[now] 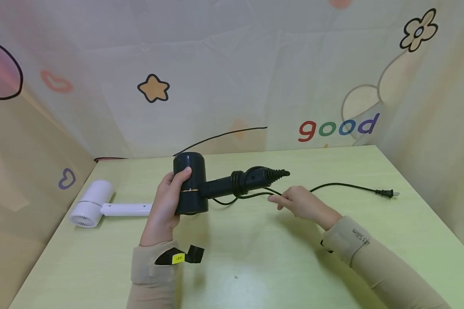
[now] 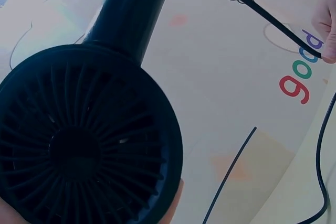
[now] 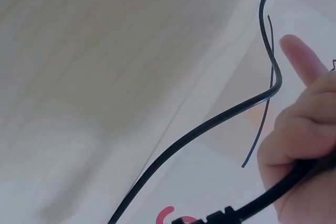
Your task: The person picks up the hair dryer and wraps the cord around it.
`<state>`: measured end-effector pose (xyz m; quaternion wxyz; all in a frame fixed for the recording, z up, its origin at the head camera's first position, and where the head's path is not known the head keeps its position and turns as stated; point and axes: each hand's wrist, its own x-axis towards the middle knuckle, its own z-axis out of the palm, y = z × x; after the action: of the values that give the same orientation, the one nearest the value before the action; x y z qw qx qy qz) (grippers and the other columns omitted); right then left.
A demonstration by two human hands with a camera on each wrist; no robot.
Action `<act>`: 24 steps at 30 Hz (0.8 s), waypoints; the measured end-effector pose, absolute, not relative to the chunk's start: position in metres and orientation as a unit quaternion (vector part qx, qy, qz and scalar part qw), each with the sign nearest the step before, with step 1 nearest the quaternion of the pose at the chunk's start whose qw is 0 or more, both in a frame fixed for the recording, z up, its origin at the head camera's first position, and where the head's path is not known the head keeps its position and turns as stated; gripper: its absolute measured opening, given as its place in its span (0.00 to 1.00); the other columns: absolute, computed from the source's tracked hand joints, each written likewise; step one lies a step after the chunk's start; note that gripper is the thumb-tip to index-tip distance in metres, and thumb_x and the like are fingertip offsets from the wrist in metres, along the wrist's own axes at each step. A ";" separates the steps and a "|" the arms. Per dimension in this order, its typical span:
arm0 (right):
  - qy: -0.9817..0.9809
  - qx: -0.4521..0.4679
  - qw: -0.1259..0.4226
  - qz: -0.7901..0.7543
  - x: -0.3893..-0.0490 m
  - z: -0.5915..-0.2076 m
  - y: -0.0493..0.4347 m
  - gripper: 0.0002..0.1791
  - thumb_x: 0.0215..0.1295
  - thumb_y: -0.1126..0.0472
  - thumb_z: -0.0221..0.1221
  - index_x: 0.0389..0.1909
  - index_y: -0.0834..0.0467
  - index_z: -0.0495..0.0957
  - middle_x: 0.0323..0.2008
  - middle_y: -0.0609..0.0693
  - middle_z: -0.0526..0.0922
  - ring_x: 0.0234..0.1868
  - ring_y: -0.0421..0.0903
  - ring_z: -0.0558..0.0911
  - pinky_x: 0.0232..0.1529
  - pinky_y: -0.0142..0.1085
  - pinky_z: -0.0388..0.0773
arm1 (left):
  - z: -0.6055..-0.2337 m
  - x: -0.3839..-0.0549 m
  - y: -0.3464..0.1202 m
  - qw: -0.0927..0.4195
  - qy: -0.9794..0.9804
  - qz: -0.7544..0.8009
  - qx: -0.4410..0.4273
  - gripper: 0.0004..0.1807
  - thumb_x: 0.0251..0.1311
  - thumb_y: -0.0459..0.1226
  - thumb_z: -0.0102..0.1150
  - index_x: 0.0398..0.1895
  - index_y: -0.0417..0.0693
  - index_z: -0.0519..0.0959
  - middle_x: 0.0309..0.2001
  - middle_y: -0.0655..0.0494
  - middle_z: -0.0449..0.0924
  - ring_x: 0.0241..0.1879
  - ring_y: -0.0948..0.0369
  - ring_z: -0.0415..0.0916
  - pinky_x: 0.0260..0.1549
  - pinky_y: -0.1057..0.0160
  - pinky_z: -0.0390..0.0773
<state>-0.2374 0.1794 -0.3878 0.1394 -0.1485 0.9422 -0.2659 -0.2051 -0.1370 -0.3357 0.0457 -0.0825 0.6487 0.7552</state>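
My left hand grips a dark hair dryer by its barrel, thumb across the side, holding it over the table. The dryer's handle points right, with black cord wound round its lower part. A ribbed round grille at one barrel end fills much of the left wrist view. Right of the handle, my right hand holds the cord between curled fingers; the right wrist view shows a cord strand running into that hand. Beyond the hand the cord leads to a two-pin plug.
A white hair dryer lies on the table at the left, its handle end hidden behind my left hand. The pale wooden table meets a printed curtain at the back and sides.
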 end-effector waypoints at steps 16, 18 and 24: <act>0.925 -0.227 0.108 -0.283 -0.257 -0.374 0.196 0.11 0.66 0.62 0.56 0.39 0.62 0.85 0.33 0.52 0.85 0.32 0.43 0.78 0.34 0.36 0.74 | -0.336 -0.201 -0.141 0.081 0.666 0.741 -0.025 0.29 0.65 0.50 0.49 0.64 0.46 0.60 0.38 0.54 0.75 0.32 0.62 0.80 0.32 0.61 0.82; 0.926 -0.230 0.103 -0.281 -0.257 -0.372 0.197 0.12 0.66 0.59 0.56 0.41 0.60 0.85 0.37 0.54 0.86 0.36 0.45 0.80 0.38 0.38 0.76 | -0.336 -0.201 -0.141 0.087 0.669 0.738 -0.018 0.29 0.65 0.50 0.49 0.64 0.46 0.60 0.38 0.55 0.76 0.32 0.62 0.80 0.33 0.61 0.82; 0.925 -0.216 0.093 -0.300 -0.258 -0.367 0.198 0.16 0.65 0.51 0.58 0.38 0.58 0.86 0.37 0.54 0.84 0.39 0.47 0.80 0.44 0.44 0.78 | -0.337 -0.200 -0.139 0.101 0.681 0.725 0.006 0.26 0.65 0.48 0.49 0.61 0.45 0.61 0.36 0.55 0.77 0.31 0.61 0.80 0.32 0.59 0.82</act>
<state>-0.2582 0.1983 -0.3670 0.0928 -0.2157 0.9246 -0.2999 -0.1996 -0.1393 -0.3372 0.1011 0.0058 0.6809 0.7254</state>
